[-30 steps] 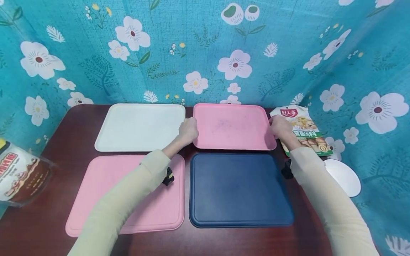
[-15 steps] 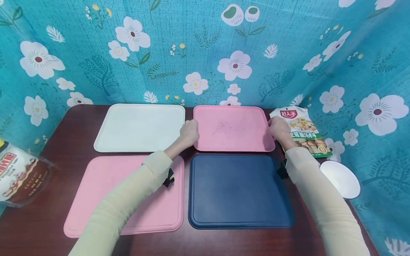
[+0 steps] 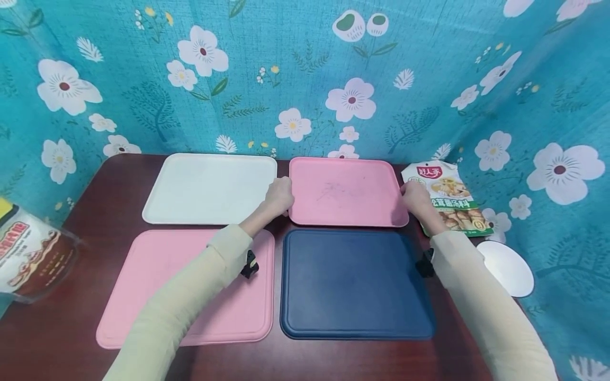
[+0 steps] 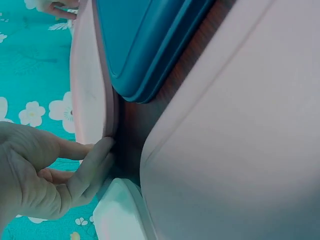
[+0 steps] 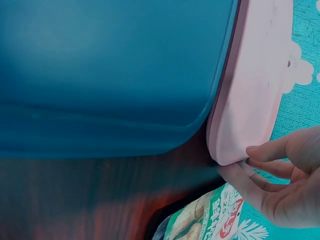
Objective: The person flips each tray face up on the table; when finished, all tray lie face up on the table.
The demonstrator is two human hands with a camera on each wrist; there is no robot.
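Note:
Four-cornered and shallow, a small pink tray (image 3: 345, 191) lies at the back of the table, right of the white tray (image 3: 212, 188). My left hand (image 3: 280, 196) pinches its left edge; the left wrist view shows the fingertips (image 4: 105, 144) at the rim, beside the white tray's corner. On the opposite edge my right hand (image 3: 415, 197) grips the tray. There, in the right wrist view, the thumb (image 5: 257, 150) lies on the rim and other fingers reach along the underside. A printed food packet (image 3: 450, 198) lies close to the right hand, partly behind it.
In front of the small trays lie a larger pink tray (image 3: 190, 288), under my left forearm, and a dark blue tray (image 3: 357, 286). A labelled container (image 3: 30, 254) stands at the far left, a white bowl (image 3: 507, 269) at the right edge. Flowered cloth (image 3: 305, 69) hangs behind.
The head view has tilted slightly. Both hands keep their places on the small pink tray, and no object has visibly moved on the table.

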